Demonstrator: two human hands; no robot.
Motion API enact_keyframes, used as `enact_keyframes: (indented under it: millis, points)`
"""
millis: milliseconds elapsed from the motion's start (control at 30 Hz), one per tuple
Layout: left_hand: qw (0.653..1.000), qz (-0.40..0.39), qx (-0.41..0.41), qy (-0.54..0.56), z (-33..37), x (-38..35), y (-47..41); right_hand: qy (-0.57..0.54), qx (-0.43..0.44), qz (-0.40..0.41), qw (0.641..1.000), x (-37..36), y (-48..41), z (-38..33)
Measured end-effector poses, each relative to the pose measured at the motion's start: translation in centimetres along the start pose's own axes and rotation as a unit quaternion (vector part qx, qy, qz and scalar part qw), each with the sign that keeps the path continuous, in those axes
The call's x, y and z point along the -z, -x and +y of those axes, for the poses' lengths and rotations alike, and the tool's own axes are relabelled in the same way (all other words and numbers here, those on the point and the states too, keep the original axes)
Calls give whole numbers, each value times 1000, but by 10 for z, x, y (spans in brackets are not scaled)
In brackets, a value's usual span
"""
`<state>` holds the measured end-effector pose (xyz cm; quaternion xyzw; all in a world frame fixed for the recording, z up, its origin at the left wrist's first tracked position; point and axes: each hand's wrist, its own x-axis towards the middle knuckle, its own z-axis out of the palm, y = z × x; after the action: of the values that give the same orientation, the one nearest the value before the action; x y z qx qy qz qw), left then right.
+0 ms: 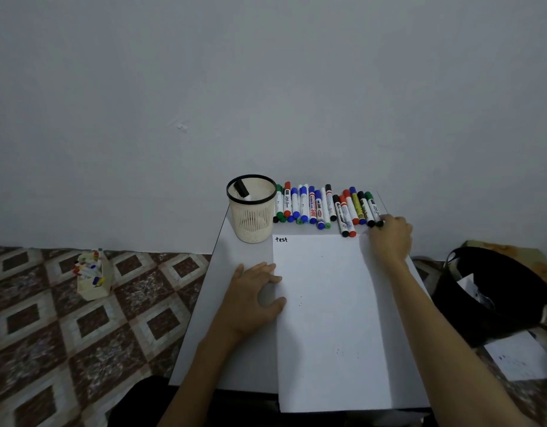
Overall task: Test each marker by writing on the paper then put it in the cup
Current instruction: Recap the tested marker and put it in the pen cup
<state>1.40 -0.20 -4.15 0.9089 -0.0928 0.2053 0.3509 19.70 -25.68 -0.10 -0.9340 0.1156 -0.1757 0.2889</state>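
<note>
A white sheet of paper [327, 318] lies on the small grey table [247, 349], with the word "test" written in black at its top left corner. My left hand [253, 298] rests flat on the paper's left edge. A row of several markers [315, 206] with blue, red, green and black caps lies along the table's far edge. My right hand [389, 238] reaches the right end of that row, its fingertips at the green-capped marker [373, 209]. A cream mesh cup [253, 209] with a black rim stands at the far left and holds one black marker [243, 189].
A plain wall stands right behind the table. On the patterned floor to the left sits a small box of markers [92, 277]. At the right are a black bin [494, 291] with paper scraps and a loose sheet [518, 355] on the floor.
</note>
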Motion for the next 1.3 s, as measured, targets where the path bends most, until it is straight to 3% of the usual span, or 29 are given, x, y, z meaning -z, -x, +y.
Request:
enact_keyframes:
  millis: [300,433,533,633,767,833,1033,1200,1300]
  points:
    - [1000,-4,0,-2,2,2,0,-52,-17,27,998,0,0,5]
    - [1000,-1,-5,-7,3,2,0,-126,-36,74,989,7,3,3]
    - [1000,5,-6,-4,3,3,0,-219,-30,142,965,16,8,-3]
    - [1000,10,-3,-3,4,3,0,-341,26,195,919,23,12,-10]
    - [1000,28,9,7,12,5,-2,-460,79,211,859,38,27,-31]
    - [999,32,28,24,15,7,-2,-503,81,155,846,42,45,-44]
    - [995,33,67,68,25,14,-3,-519,98,-170,832,34,109,-71]
    - [996,58,22,57,23,13,2,-551,66,-312,771,23,147,-83]
    - [997,52,20,61,26,14,2,-515,75,-378,766,18,158,-83]
